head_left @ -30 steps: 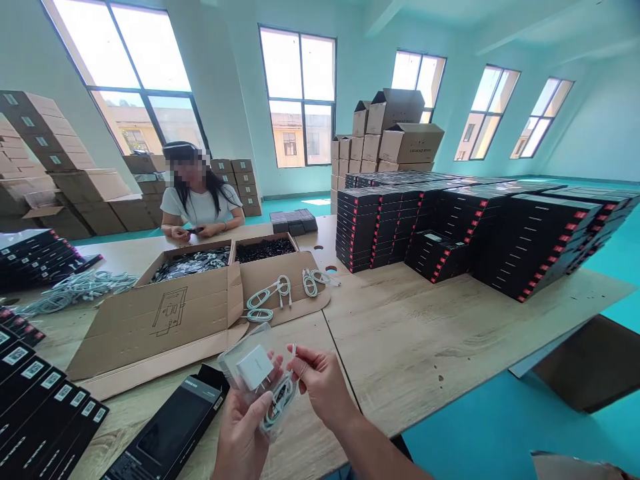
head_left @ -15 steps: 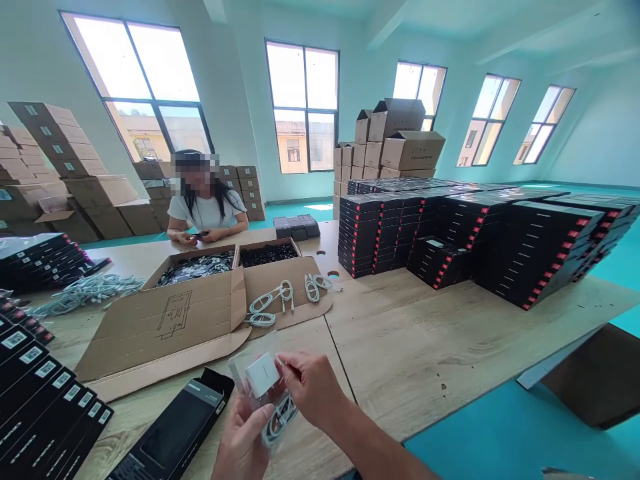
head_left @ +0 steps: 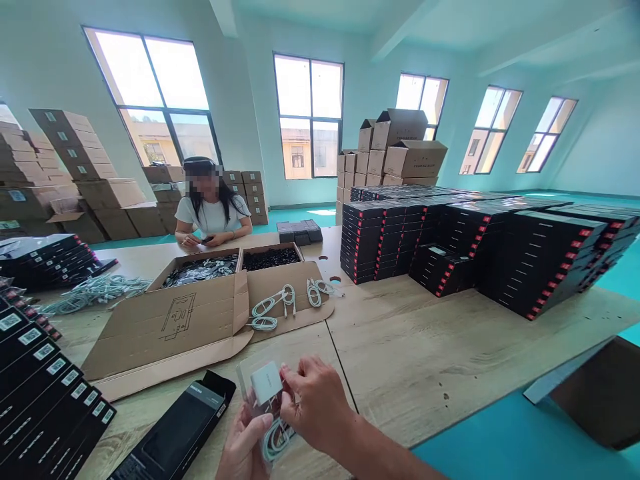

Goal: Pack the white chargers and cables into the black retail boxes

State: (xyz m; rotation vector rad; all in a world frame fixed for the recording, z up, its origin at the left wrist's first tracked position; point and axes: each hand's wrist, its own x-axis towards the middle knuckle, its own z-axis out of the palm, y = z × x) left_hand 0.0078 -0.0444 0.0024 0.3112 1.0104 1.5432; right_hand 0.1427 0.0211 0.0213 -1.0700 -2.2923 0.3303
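My left hand (head_left: 244, 437) is closed around a clear plastic bag (head_left: 245, 381), thumb across its front. Inside the bag show a white charger plug (head_left: 267, 384) and a coiled white cable (head_left: 274, 441). The fingers of my right hand (head_left: 317, 400) pinch at the bag's right side, by the charger; exactly what lies between the fingertips is hidden. To the left of my hands lies a long black box (head_left: 173, 427) with its end flap raised. White cables (head_left: 270, 308) rest on a cardboard flap (head_left: 200, 333) beyond my hands.
A co-worker (head_left: 213, 210) sits across the table, handling a small dark item. Cartons of small parts (head_left: 200, 269) stand before them. Stacked black boxes (head_left: 535, 260) fill the right side; more black boxes (head_left: 45, 380) and bundled cables (head_left: 103, 291) are at left.
My right hand has shifted slightly right and its fingers have curled closer to the charger. The bag stays in my left hand. The view has tilted up a little.
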